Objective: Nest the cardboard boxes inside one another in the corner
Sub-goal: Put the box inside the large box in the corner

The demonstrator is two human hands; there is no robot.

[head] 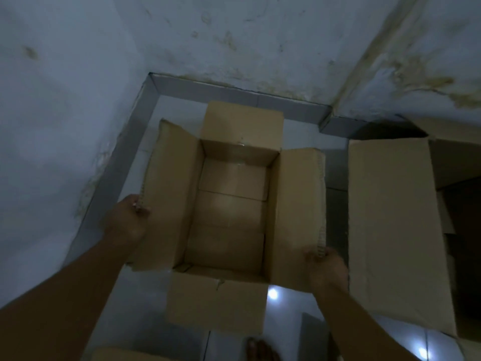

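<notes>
An open brown cardboard box (229, 220) stands on the tiled floor near the corner of the room, all its flaps spread outward. My left hand (127, 222) grips the outer edge of the box's left flap (169, 199). My right hand (325, 269) grips the near end of the right flap (296, 212). The box's inside holds nothing but its folded bottom panels. A larger open cardboard box (395, 230) stands to the right, its long flap lying toward the first box.
Stained bluish walls (52, 126) meet at the far left corner, with a grey skirting (234, 92) along the floor. A wall pillar juts out at the right. A bare foot (260, 350) shows at the bottom edge. Another cardboard piece (122, 355) pokes in at the bottom left.
</notes>
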